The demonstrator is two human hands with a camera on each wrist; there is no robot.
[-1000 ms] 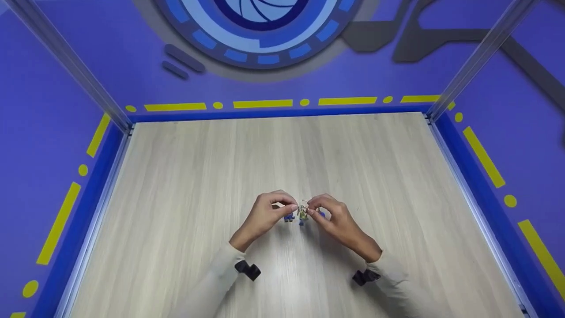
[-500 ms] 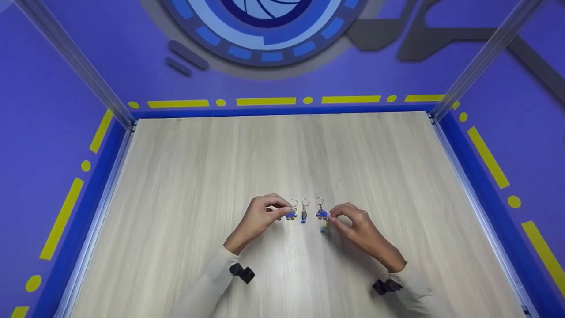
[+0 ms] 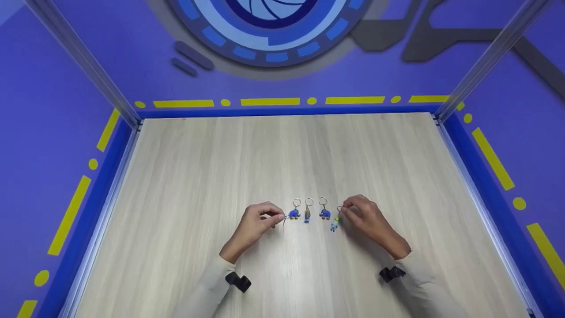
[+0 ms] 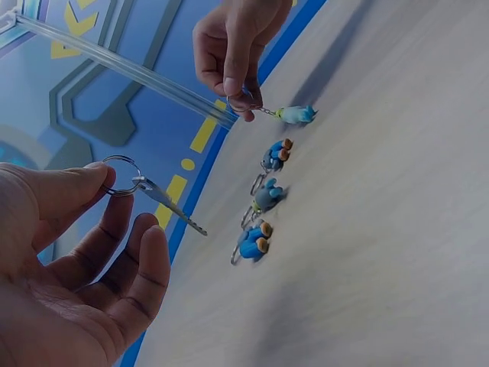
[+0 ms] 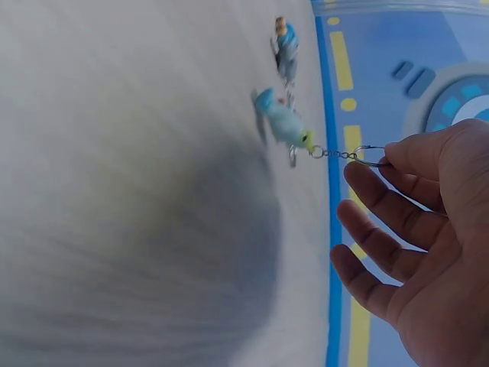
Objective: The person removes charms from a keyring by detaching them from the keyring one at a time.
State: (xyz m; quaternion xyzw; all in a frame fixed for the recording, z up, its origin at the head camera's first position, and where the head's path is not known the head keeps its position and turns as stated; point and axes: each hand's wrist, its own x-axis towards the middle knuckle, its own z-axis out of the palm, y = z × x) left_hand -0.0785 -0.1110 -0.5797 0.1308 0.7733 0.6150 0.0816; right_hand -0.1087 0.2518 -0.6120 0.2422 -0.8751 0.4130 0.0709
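My left hand point(image 3: 258, 221) pinches a metal split ring between thumb and fingertip, with a silver key point(image 4: 172, 205) hanging from it. It is just left of a blue elephant keychain point(image 3: 294, 214) lying on the table. My right hand point(image 3: 370, 218) pinches the ring of another keychain, whose pale blue figure with a yellow-green top point(image 5: 284, 124) dangles from a short chain. Between the hands lie the first elephant, a slim grey-blue figure keychain point(image 3: 307, 215) and a second blue elephant keychain point(image 3: 325, 214), in a row with their rings pointing away.
A pale wood-grain table point(image 3: 212, 168) spreads under both hands. Blue walls with yellow dashes point(image 3: 270, 102) enclose it at the back and sides, with metal posts point(image 3: 86, 59) at the corners. Black wrist cameras point(image 3: 238, 281) sit on both sleeves.
The hands, close together over the middle a second ago, have drawn apart. My right hand has moved right with the pale blue figure keychain; my left has shifted left, uncovering the left elephant.
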